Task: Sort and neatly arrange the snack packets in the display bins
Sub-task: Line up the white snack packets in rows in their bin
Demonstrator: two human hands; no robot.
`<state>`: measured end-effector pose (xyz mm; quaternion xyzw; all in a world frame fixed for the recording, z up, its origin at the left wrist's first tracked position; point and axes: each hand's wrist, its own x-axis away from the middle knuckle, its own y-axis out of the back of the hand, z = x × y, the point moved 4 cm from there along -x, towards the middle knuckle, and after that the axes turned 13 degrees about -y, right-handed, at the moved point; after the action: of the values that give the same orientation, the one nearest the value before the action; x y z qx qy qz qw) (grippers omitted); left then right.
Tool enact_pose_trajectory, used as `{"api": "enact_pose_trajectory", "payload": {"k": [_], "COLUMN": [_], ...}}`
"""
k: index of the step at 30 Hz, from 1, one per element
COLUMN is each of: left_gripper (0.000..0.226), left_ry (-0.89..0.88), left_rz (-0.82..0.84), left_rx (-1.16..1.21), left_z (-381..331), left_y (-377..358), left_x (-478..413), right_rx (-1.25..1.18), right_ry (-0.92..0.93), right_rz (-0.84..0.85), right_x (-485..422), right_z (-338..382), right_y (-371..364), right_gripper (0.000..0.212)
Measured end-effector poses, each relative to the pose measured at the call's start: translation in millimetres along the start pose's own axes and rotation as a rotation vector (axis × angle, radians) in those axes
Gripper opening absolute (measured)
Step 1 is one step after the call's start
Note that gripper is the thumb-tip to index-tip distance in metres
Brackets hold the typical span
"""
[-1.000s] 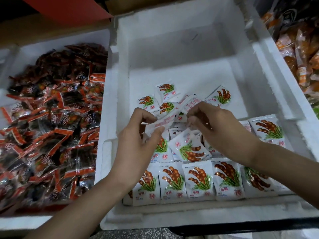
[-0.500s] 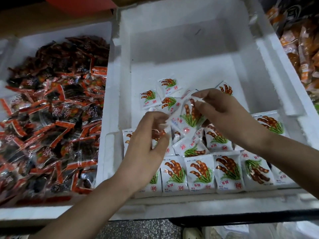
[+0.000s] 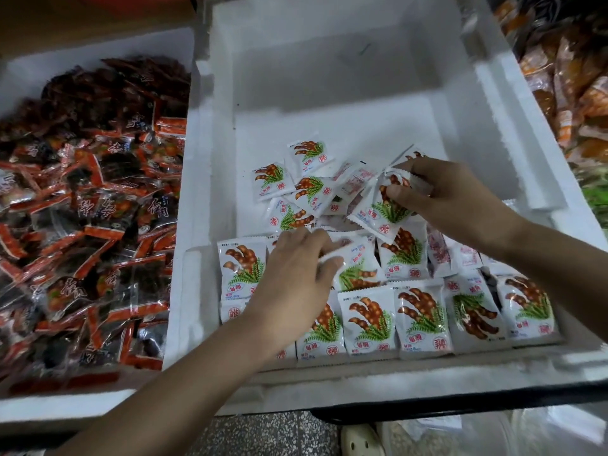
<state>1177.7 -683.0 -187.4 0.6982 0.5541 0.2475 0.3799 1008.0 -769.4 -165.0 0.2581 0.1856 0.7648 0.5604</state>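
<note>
1. Roughly a third done, by my estimate. In the white foam bin (image 3: pixel 362 385) a front row (image 3: pixel 418 320) of leaf-print snack packets sits side by side against the near wall, and a second row behind it is only partly filled.
2. Left to do: the loose packets (image 3: pixel 296 179) lying skewed mid-bin, some face down.
3. Right hand (image 3: pixel 454 199): fingers (image 3: pixel 398 192) pinch one held packet (image 3: pixel 378 212), which is tilted above the right part of the second row.
4. Left hand (image 3: pixel 296 278): fingers (image 3: pixel 324 240) are curled over a second-row packet (image 3: pixel 355 271). I cannot tell whether they pinch it or only steady it.
5. Room: the back of the bin floor is bare, so there is space for more rows. The front row touches the near wall, with no slack there.
6. Edges: foam walls separate the left bin (image 3: pixel 82 209) of red-and-black packets and the right bin (image 3: pixel 566 77) of orange ones. I judge there is little risk of mixing.
</note>
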Motion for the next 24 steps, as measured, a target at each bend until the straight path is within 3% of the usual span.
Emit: {"api": "enact_pose_trajectory", "payload": {"k": [2, 5, 8, 11, 14, 17, 24], "left_gripper": [0.020, 0.020, 0.026, 0.028, 0.027, 0.026, 0.029], "left_ry": [0.035, 0.129, 0.078, 0.095, 0.109, 0.118, 0.156], "left_rz": [-0.073, -0.268, -0.398, -0.417, -0.409, -0.415, -0.390], "left_rx": [0.144, 0.394, 0.324, 0.280, 0.287, 0.300, 0.328], "left_z": [-2, 5, 17, 24, 24, 24, 26], "left_y": [11, 37, 58, 64, 62, 59, 52], "left_x": [0, 4, 5, 2, 2, 3, 7], "right_rx": [0.040, 0.211, 0.343, 0.399, 0.444, 0.473, 0.483], "right_ry": [0.017, 0.012, 0.013, 0.011, 0.033, 0.060, 0.138], "right_rz": [0.086, 0.248, 0.351, 0.454, 0.543, 0.549, 0.529], "right_x": [-4, -11, -14, -13, -12, -10, -10], "right_z": [4, 6, 11, 19, 20, 19, 17], "right_y": [-3, -16, -34, -48, -59, -63, -63], "right_gripper": [0.005, 0.010, 0.019, 0.027, 0.015, 0.011, 0.023]}}
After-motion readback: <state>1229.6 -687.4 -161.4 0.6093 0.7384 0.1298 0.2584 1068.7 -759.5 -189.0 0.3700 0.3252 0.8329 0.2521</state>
